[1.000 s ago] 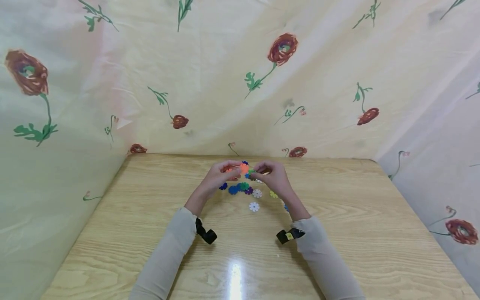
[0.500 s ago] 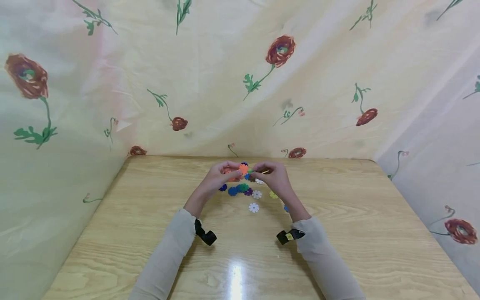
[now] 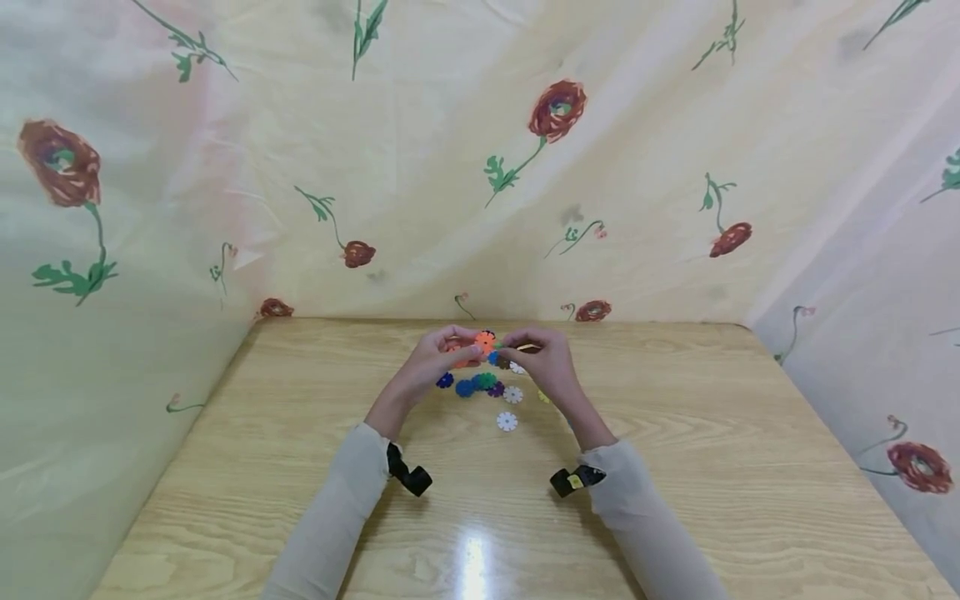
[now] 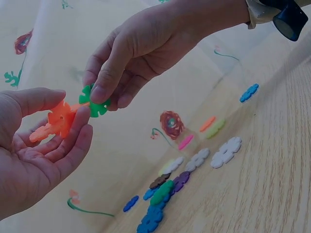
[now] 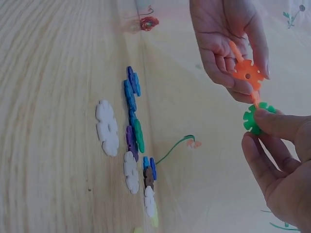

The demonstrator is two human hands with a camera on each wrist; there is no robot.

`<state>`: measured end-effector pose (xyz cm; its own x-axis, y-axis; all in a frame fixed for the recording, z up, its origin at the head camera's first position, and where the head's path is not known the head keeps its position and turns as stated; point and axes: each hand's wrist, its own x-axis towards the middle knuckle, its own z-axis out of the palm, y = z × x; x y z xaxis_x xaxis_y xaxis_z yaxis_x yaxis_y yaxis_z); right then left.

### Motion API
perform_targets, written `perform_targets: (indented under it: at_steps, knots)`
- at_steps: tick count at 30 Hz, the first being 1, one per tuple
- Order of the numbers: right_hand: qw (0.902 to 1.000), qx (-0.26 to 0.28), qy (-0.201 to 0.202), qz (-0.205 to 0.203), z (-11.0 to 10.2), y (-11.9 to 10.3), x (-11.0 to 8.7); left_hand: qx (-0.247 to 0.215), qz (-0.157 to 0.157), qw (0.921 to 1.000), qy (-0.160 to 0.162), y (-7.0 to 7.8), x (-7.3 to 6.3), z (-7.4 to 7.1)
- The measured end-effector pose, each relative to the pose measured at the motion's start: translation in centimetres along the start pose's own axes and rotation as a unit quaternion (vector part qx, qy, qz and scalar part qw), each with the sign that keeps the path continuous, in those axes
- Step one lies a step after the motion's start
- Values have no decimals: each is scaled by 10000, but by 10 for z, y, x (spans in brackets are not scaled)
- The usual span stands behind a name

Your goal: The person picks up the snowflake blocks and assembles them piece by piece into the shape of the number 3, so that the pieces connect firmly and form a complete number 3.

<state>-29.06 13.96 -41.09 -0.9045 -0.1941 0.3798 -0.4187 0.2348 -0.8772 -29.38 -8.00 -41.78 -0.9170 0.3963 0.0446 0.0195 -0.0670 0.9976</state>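
Above the far part of the table, both hands meet over connected plastic snowflake discs. My left hand (image 3: 435,357) holds the orange snowflake discs (image 5: 248,75), joined at angles to each other. From the right, my right hand (image 3: 546,358) pinches a green snowflake disc (image 4: 100,103) between thumb and fingers. The green disc's edge meets the end orange disc at its slot, as both wrist views show. Fingers hide part of the orange discs. Below the hands lie a blue disc (image 3: 465,388), a green disc (image 4: 162,192), a purple disc (image 4: 181,182) and several others.
A wooden table (image 3: 480,467) carries the loose discs. Nearest the person lies a white disc (image 3: 507,422); a yellow disc (image 3: 543,397) sits beside the right wrist. Flower-printed cloth (image 3: 450,167) hangs behind and at both sides.
The right hand's fingertips have come slightly closer to the orange discs, and the green disc has turned more edge-on. The head view has tilted up a little. Both hands keep their holds.
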Motion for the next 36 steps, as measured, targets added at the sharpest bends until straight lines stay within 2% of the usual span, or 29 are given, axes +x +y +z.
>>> perform_targets:
  at_steps: [6,13,17,23,30,36]
  knots:
    - [10000,44,5,-6,1,-6,-1,26,-8,10000,53,2,-1,2]
    - [9998,-161,113,39,-2,-38,-7,-113,202,9996,-140,-1,3,8]
    - [10000,-30,63,-7,-1,-32,-4,-211,236,9995,-95,0,5,8]
    - [9997,253,-39,51,3,-8,3,-249,16,9995,217,4,6,6]
    - [9986,469,-217,-126,6,0,1,-176,-187,9986,458,1,6,5]
    - [9983,440,-366,-103,7,0,-2,-74,-348,9971,675,-1,3,4]
